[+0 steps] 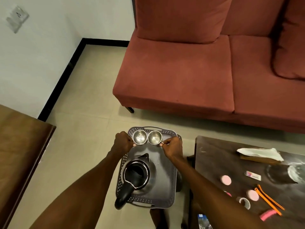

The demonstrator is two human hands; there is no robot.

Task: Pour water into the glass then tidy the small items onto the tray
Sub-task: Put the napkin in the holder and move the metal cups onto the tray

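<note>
A grey tray point(166, 164) with perforated rims sits low in front of me. On its near half stands a steel kettle point(137, 176) with a black handle, lid off. Two small steel cups stand side by side at the tray's far end. My left hand point(122, 141) pinches the handle of the left cup point(139, 137). My right hand point(172, 146) pinches the handle of the right cup point(155, 137). A clear glass point(295, 172) lies blurred on the dark table point(214, 156) at the right.
The dark table also carries two pink round discs point(225, 179), an orange strap point(268, 199), a pink band point(268, 215), a small white ring point(244, 202), a little packet point(253, 175) and a folded cloth point(260, 153). A red sofa point(189, 71) stands behind; a wooden surface point(21, 146) lies left.
</note>
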